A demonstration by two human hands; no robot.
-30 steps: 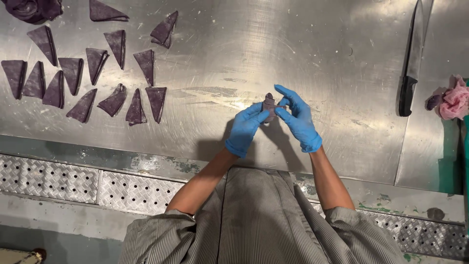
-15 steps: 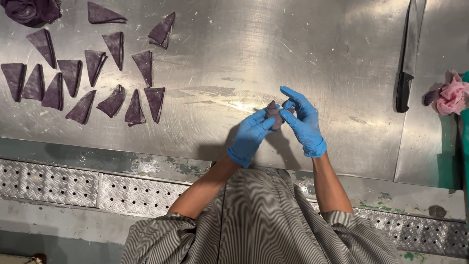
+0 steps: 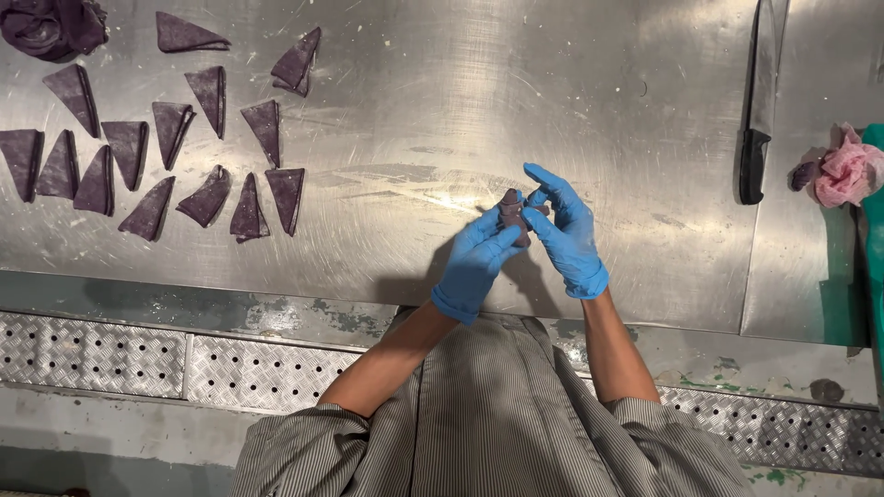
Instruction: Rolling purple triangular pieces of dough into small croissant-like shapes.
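Both my hands wear blue gloves and meet over the steel table (image 3: 645, 110). My left hand (image 3: 479, 262) and my right hand (image 3: 564, 230) pinch one small dark purple dough piece (image 3: 511, 208) between their fingertips, holding it just above the table surface. The piece looks partly folded; its lower part is hidden by my fingers. Several flat purple dough triangles (image 3: 166, 152) lie in rows at the table's far left, well apart from my hands.
A lump of purple dough (image 3: 46, 26) sits in the top left corner. A long knife with a black handle (image 3: 757, 110) lies at the right. A pink crumpled cloth (image 3: 843, 175) rests near the right edge. Perforated metal flooring (image 3: 138, 354) runs below the table.
My hands have shifted slightly on the dough piece, the fingers closing tighter around it. The triangles and knife have not moved.
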